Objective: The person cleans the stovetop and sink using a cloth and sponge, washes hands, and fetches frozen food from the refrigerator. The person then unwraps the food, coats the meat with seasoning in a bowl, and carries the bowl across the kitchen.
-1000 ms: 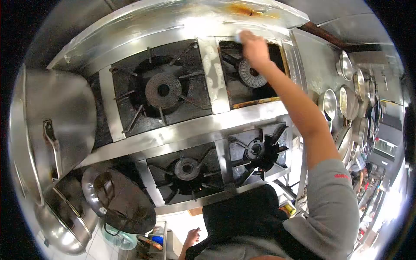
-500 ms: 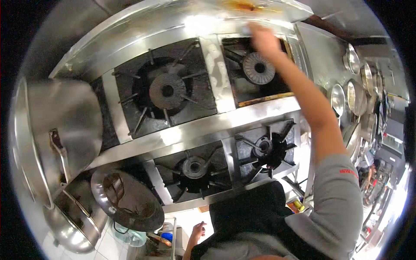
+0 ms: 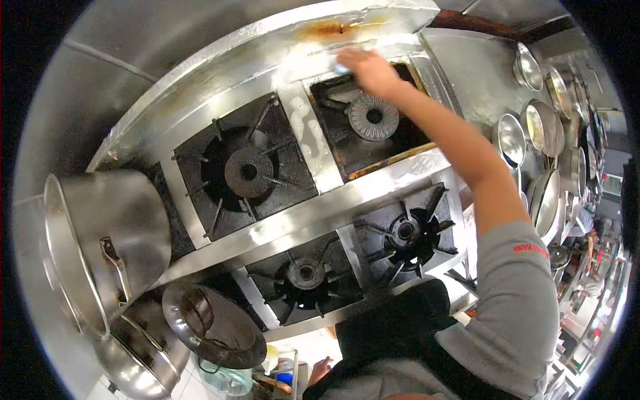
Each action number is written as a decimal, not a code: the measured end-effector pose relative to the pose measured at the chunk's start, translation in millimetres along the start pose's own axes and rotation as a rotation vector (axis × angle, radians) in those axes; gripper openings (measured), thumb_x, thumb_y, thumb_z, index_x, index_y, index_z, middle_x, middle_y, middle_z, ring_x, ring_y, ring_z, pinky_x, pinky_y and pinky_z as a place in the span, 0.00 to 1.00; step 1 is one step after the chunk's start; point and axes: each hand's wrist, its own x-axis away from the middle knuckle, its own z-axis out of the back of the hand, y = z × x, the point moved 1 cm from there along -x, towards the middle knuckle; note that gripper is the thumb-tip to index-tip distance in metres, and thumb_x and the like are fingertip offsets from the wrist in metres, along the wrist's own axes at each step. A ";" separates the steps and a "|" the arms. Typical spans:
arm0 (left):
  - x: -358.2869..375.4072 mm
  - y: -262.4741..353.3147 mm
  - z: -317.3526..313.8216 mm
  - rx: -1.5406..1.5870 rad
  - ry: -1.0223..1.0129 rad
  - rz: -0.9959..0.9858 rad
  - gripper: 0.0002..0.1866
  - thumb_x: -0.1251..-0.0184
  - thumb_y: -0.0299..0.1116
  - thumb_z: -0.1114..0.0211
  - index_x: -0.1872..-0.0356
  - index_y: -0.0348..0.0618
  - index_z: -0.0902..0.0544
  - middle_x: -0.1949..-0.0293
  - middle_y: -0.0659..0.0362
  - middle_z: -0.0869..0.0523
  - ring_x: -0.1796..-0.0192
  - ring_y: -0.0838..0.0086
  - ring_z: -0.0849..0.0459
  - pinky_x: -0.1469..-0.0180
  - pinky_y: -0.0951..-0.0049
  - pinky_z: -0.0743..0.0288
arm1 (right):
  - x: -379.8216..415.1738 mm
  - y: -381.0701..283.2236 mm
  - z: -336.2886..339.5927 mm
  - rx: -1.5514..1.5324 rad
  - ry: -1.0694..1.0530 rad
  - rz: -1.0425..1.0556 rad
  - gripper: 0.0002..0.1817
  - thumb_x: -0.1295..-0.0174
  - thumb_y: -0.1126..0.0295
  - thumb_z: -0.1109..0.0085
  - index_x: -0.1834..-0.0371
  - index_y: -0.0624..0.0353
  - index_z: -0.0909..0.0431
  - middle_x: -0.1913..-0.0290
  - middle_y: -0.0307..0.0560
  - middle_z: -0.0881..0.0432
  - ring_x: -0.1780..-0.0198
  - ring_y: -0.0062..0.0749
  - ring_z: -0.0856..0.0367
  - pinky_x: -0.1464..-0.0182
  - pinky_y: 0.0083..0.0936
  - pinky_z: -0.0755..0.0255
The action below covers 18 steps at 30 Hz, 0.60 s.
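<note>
My right hand point(image 3: 371, 72) reaches over the far right burner point(image 3: 374, 117) of the steel stove point(image 3: 313, 140). Its fingers are closed round a small whitish-blue thing point(image 3: 343, 65), mostly hidden, against the metal behind the burner. Low in the view, beside my dark apron point(image 3: 393, 327), my left hand point(image 3: 320, 369) hangs partly hidden; what its fingers do is too small to tell. Brown stains point(image 3: 330, 29) mark the back panel above my right hand. Wet whitish patches lie on the strip left of that burner.
A large steel pot point(image 3: 127, 227) stands at the left, with a dark pan point(image 3: 213, 325) and a steel bowl point(image 3: 137, 360) below it. Three more burners with black grates fill the stove. Several pans and bowls point(image 3: 511, 139) hang or stand at the right.
My right hand has moved left along the metal behind the burner. The view has shifted, and my left hand shows less at the bottom.
</note>
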 end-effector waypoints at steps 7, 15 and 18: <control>-10.5 35.8 9.0 0.113 0.113 0.263 0.07 0.41 0.28 0.40 0.62 0.39 0.23 0.74 0.57 0.19 0.72 0.67 0.19 0.69 0.72 0.24 | 65.1 123.9 8.2 0.292 -0.140 -0.309 0.19 0.41 0.73 0.59 0.46 0.55 0.28 0.43 0.47 0.24 0.41 0.35 0.26 0.47 0.39 0.31; -38.2 78.9 71.5 0.241 0.124 0.409 0.06 0.41 0.28 0.40 0.63 0.40 0.23 0.75 0.57 0.20 0.72 0.67 0.19 0.68 0.72 0.24 | 170.7 27.8 53.9 0.419 -0.279 -0.639 0.17 0.43 0.70 0.53 0.50 0.61 0.27 0.53 0.52 0.22 0.57 0.37 0.19 0.62 0.33 0.25; -71.9 100.5 106.5 0.212 0.123 0.385 0.06 0.40 0.28 0.40 0.63 0.40 0.23 0.75 0.57 0.20 0.72 0.66 0.19 0.68 0.71 0.24 | 218.4 -1.5 72.8 0.242 -0.416 -0.798 0.20 0.47 0.65 0.47 0.51 0.63 0.26 0.56 0.55 0.20 0.60 0.39 0.17 0.62 0.36 0.23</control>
